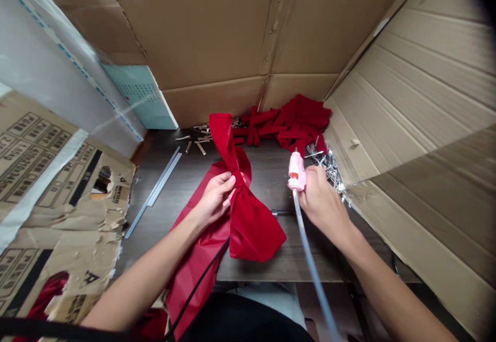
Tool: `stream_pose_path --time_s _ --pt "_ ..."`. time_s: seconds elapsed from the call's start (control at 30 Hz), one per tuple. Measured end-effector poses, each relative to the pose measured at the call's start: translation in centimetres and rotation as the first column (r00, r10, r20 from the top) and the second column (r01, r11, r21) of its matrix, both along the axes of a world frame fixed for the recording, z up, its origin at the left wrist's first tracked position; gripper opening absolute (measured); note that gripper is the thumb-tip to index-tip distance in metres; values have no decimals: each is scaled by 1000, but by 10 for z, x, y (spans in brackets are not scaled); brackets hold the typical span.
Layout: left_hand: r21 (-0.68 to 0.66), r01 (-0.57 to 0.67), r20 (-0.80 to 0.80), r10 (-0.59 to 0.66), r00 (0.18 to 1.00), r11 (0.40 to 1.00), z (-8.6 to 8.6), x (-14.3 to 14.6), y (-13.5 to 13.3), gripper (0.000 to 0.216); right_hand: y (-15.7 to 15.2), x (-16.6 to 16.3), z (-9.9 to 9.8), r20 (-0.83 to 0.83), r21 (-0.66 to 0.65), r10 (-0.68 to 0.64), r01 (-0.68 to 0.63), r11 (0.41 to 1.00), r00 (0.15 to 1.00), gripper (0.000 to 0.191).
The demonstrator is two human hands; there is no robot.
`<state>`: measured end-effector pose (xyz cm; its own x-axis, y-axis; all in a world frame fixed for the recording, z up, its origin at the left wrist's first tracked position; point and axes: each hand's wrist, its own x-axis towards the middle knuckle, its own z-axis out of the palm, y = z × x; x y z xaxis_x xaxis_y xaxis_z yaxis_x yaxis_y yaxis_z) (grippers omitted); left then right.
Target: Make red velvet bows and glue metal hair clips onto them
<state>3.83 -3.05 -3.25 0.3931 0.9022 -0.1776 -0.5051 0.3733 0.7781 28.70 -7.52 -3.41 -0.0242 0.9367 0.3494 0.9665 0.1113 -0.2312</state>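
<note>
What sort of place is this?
Probably a small craft assembly station: a tabletop boxed in by cardboard, a pink glue gun in the right hand, and piled red fabric strips.

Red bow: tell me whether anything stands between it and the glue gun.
Nothing visible stands between the red bow in the left hand and the glue gun in the right hand; a thin rod lies lower, off that line.

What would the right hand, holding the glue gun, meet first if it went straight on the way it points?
Probably the pile of red cloth strips at the back of the table; how high the right hand and glue gun sit is unclear.
</note>
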Motion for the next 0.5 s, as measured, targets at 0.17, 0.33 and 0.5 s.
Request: stream_pose_path --time_s 0.17,0.33,0.5 --pt "-48 -129 -87 124 988 991 2 1 3 40 20 15 -31 67 -174 126 -113 978 990 26" --pt "1 -142 -136 141 981 990 3 4 1 38 18 2 -10 -49 -99 233 -237 966 971 25" --pt "141 -123 -199 150 968 982 -2 7 -4 28 16 -54 22 -606 15 325 -399 917 726 15"
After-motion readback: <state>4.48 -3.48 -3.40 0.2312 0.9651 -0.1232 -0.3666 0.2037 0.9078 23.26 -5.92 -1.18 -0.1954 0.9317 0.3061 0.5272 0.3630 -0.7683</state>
